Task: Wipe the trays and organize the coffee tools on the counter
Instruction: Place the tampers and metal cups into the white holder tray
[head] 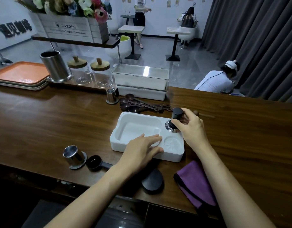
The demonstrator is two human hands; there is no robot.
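Note:
A white moulded tray (123,117) lies on the wooden counter (59,122) in front of me. My left hand (142,149) rests flat on the tray's front edge, fingers straight. My right hand (189,127) grips a black-handled coffee tamper (174,119) that stands in the tray's far right recess. The round ribbed recess (172,143) in front of it holds nothing. A purple cloth (195,183) lies folded near the counter's front edge, under my right forearm.
Near the front left stand a steel cup (74,156), a black scoop (95,162) and a black oval lid (152,181). Brown measuring spoons (137,104), another small steel cup (111,95), stacked white boxes (142,81), two glass jars, a steel canister and orange trays (20,74) sit behind.

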